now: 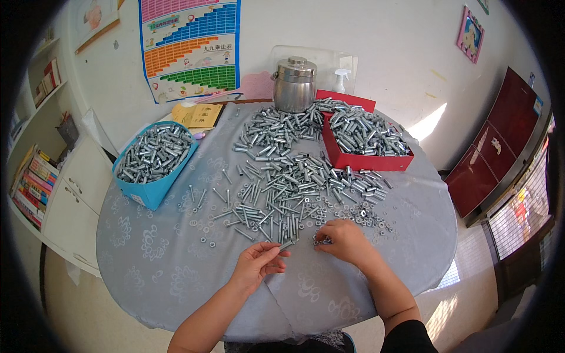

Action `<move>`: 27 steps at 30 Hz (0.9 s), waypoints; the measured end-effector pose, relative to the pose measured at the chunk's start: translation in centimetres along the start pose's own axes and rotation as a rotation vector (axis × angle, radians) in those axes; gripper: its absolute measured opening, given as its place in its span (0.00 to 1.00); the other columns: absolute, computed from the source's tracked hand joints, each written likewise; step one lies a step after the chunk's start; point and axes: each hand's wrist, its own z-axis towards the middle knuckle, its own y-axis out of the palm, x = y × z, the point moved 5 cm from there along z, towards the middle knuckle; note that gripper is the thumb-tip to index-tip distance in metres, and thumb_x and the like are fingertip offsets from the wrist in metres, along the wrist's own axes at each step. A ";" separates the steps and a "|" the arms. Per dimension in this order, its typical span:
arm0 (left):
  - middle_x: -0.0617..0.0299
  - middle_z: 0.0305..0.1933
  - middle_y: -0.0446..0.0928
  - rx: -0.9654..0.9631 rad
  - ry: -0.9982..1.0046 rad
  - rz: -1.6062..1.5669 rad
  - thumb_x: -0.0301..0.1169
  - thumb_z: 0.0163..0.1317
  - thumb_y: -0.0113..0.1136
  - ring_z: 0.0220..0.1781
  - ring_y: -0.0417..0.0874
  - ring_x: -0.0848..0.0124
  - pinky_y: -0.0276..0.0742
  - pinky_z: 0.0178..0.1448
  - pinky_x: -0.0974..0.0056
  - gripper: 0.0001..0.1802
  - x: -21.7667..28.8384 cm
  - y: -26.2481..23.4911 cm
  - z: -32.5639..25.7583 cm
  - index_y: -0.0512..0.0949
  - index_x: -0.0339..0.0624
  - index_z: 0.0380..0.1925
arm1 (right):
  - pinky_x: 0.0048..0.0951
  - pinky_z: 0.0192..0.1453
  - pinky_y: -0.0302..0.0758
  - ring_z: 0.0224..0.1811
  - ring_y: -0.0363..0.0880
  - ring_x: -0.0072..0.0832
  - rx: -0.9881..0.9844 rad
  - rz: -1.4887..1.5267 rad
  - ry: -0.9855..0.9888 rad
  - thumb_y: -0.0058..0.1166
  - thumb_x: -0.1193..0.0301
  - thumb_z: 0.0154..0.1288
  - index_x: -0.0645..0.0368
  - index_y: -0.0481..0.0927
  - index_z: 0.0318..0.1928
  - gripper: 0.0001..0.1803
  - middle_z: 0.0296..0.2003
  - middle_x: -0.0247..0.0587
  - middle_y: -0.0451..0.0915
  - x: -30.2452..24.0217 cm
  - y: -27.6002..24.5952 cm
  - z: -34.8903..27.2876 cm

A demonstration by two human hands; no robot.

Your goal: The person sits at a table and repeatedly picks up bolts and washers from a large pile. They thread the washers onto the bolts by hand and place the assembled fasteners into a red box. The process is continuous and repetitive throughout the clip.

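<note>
Between the thumb and fingers of my left hand (259,262) is a silvery metal bolt (287,245), pointing up to the right. It lies at the near edge of a loose spread of long bolts (252,216). My right hand (346,241) is bent down to the table, its fingertips drawn together among small metal nuts (318,240). Whatever those fingers pinch is hidden. Just beyond my right hand are scattered nuts and washers (368,219). Farther back, a heap of metal sleeves (294,176) spreads across the table.
A blue box (154,197) full of metal fasteners stands at left. At the back right, a red box (368,163) holds more. Behind are a steel pot (295,85), a spray bottle (340,81) and a yellow booklet (203,115). A grey cloth (194,282) covers the table.
</note>
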 end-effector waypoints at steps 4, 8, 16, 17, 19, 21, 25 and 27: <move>0.47 0.39 0.77 -0.004 0.003 0.000 0.26 0.60 0.53 0.30 0.81 0.68 0.82 0.34 0.67 0.09 0.0 -0.1 0.0 0.72 0.33 0.40 | 0.36 0.40 0.71 0.35 0.75 0.37 0.014 0.057 -0.017 0.60 0.68 0.44 0.56 0.80 0.30 0.10 0.28 0.38 0.77 -0.3 0.2 0.0; 0.47 0.39 0.77 -0.004 0.005 0.003 0.26 0.60 0.53 0.30 0.81 0.69 0.81 0.34 0.67 0.09 0.0 0.0 0.0 0.72 0.33 0.40 | 0.36 0.41 0.72 0.35 0.75 0.38 -0.002 0.110 -0.049 0.58 0.71 0.44 0.56 0.79 0.31 0.09 0.28 0.39 0.77 -0.3 0.8 0.0; 0.47 0.40 0.77 -0.003 0.004 0.008 0.26 0.60 0.54 0.30 0.81 0.69 0.81 0.34 0.67 0.10 -0.1 -0.1 0.0 0.72 0.34 0.40 | 0.36 0.41 0.72 0.36 0.75 0.39 0.018 0.081 -0.039 0.58 0.73 0.45 0.57 0.80 0.32 0.10 0.30 0.41 0.76 -0.4 0.6 0.0; 0.47 0.40 0.77 -0.003 0.002 0.008 0.26 0.59 0.54 0.30 0.81 0.69 0.81 0.34 0.67 0.10 -0.1 -0.1 0.1 0.72 0.34 0.40 | 0.36 0.41 0.72 0.36 0.75 0.39 0.014 0.095 -0.029 0.58 0.72 0.45 0.57 0.80 0.32 0.10 0.30 0.41 0.76 -0.3 0.6 0.0; 0.47 0.40 0.77 0.001 0.002 0.010 0.26 0.59 0.54 0.30 0.81 0.68 0.81 0.34 0.67 0.10 -0.1 -0.2 0.0 0.72 0.34 0.40 | 0.35 0.41 0.72 0.37 0.75 0.39 0.004 0.124 -0.010 0.58 0.72 0.45 0.58 0.80 0.32 0.10 0.30 0.42 0.76 -0.1 0.6 0.1; 0.47 0.40 0.77 0.008 0.001 0.015 0.26 0.59 0.54 0.29 0.81 0.68 0.81 0.34 0.67 0.10 0.0 -0.2 0.0 0.72 0.34 0.40 | 0.35 0.41 0.73 0.37 0.75 0.38 -0.012 0.158 0.007 0.58 0.72 0.45 0.58 0.80 0.33 0.10 0.30 0.42 0.76 0.1 0.6 0.0; 0.47 0.40 0.77 0.007 0.000 0.002 0.26 0.59 0.54 0.29 0.81 0.68 0.82 0.33 0.67 0.10 -0.1 -0.2 0.1 0.72 0.34 0.40 | 0.34 0.41 0.73 0.36 0.76 0.38 -0.054 0.162 0.026 0.57 0.71 0.47 0.58 0.81 0.33 0.10 0.30 0.41 0.77 0.3 0.6 -0.1; 0.47 0.39 0.77 0.015 -0.003 0.006 0.26 0.59 0.54 0.29 0.81 0.68 0.82 0.33 0.67 0.10 0.0 -0.2 0.0 0.72 0.34 0.40 | 0.35 0.41 0.73 0.36 0.76 0.38 -0.071 0.122 0.015 0.57 0.71 0.47 0.57 0.80 0.34 0.11 0.30 0.42 0.77 0.1 0.6 0.0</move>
